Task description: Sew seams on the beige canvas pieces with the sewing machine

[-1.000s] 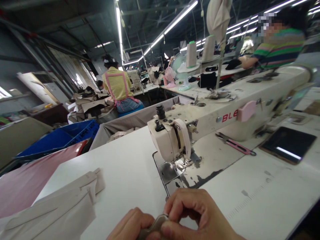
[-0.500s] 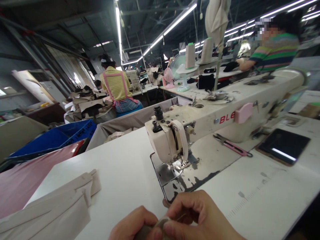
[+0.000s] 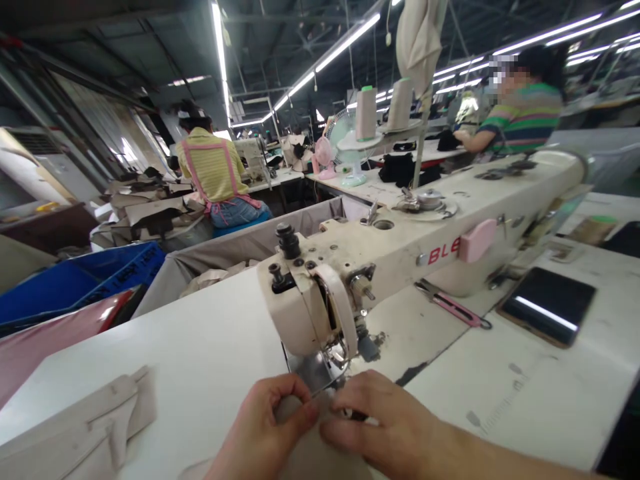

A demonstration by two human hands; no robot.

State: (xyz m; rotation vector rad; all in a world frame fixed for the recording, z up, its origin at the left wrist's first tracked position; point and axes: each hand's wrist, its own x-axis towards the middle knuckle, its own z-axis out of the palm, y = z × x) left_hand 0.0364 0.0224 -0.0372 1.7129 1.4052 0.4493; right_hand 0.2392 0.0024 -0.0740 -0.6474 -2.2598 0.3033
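Left hand (image 3: 260, 427) and right hand (image 3: 380, 427) pinching beige fabric piece (image 3: 320, 453) between closed fingertips, just before sewing machine (image 3: 400, 253) presser foot (image 3: 336, 353)

Overhead tube lights (image 3: 345, 37) give bright, even light — my hands (image 3: 320, 427) cast only faint shadows. Glare streak on the dark tablet (image 3: 547, 307). Wide-angle bending at edges; background workers slightly soft.
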